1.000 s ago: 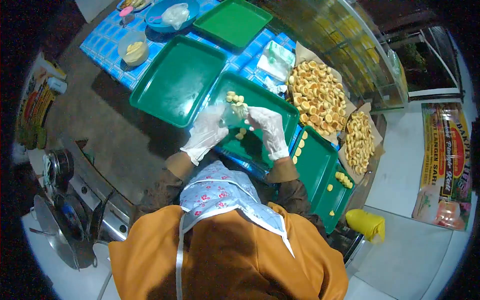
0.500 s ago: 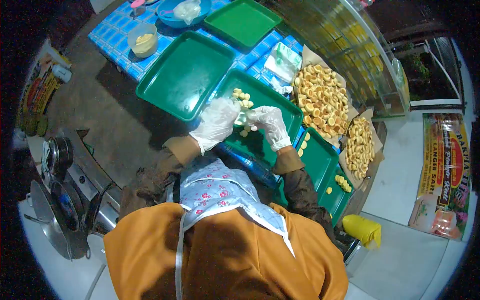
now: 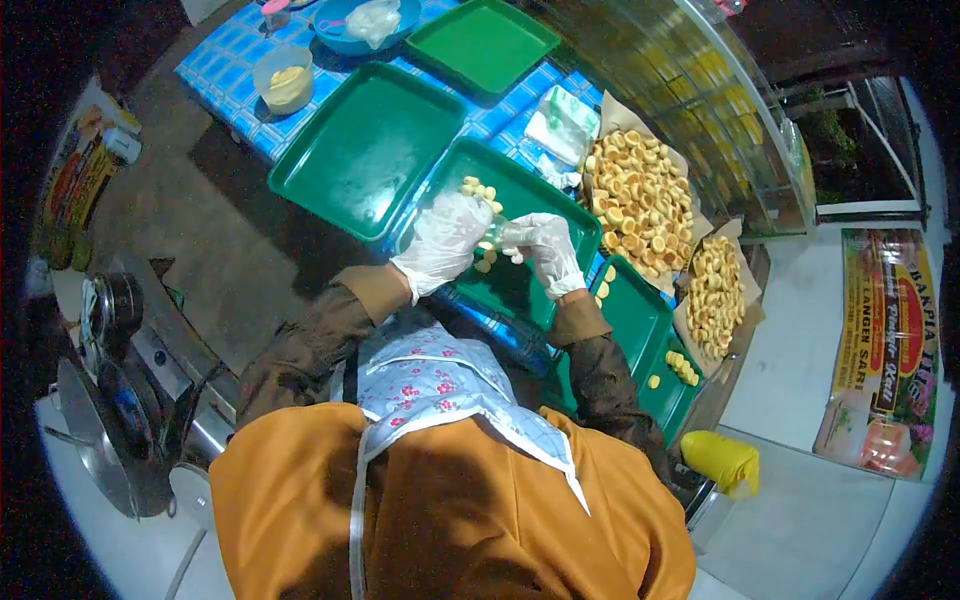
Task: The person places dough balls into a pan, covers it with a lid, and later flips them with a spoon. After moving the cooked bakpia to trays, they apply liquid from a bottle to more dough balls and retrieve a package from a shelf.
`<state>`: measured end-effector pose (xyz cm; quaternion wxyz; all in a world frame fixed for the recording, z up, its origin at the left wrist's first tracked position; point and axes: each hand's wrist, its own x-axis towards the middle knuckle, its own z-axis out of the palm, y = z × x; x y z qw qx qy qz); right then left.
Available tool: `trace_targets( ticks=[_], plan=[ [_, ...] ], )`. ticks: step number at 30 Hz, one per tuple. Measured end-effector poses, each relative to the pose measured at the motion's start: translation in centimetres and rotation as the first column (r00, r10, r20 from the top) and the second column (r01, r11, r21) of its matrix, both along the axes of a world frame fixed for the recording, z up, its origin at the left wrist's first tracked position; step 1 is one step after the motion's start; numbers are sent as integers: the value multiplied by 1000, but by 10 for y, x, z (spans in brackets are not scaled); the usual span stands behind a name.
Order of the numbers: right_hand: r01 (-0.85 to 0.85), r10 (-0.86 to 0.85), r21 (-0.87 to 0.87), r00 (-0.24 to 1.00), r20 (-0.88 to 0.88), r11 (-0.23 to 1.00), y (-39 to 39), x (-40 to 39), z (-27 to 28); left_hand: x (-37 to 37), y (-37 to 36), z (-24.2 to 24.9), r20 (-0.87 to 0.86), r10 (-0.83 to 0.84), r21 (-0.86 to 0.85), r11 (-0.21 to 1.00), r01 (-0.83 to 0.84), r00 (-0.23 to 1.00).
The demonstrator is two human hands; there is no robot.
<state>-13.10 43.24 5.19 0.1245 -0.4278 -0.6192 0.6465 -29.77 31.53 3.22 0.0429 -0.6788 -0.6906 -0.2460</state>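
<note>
My left hand (image 3: 442, 243), in a thin clear glove, is closed above a green tray (image 3: 560, 215). Facing it, my right hand (image 3: 543, 252), gloved too, is also closed, its fingertips almost meeting the left ones. Something small and pale shows between the fingers, too covered to make out. Small pale dough balls (image 3: 478, 189) lie in the tray just beyond my left hand, and a few more dough pieces (image 3: 486, 262) lie below the fingertips.
Other green trays (image 3: 365, 150) stand left and behind, and one tray (image 3: 640, 315) to the right holds flat dough pieces (image 3: 682, 368). Browned round pastries (image 3: 640, 195) are heaped at the right. A tub of yellowish filling (image 3: 288, 88) sits back left, near a blue basin (image 3: 345, 40).
Both hands have shifted slightly while staying close together over the tray. My left hand has turned a little, its back now more toward me. The view has moved slightly.
</note>
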Motion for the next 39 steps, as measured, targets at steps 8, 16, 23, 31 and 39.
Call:
trace_targets(
  ticks=[8, 16, 23, 31, 39],
  plan=[
    [81, -81, -2, 990, -117, 997, 10, -16, -11, -2, -18, -41, 601, 88, -20, 995, -96, 795],
    [-444, 117, 875, 896, 429, 194, 21, -74, -108, -11, -59, -28, 740, 268, -33, 931, -364, 617],
    [-583, 55, 796, 811, 583, 163, 24, -71, -107, -19, -75, -31, 779, 318, -95, 912, -399, 541],
    [-328, 53, 875, 942, 331, 355, 24, -49, -99, -18, -70, -34, 778, 344, -121, 903, -411, 526],
    [-231, 36, 805, 967, 253, 547, -23, 5, -84, -18, -67, -32, 823, 302, -123, 922, -368, 481]
  ],
)
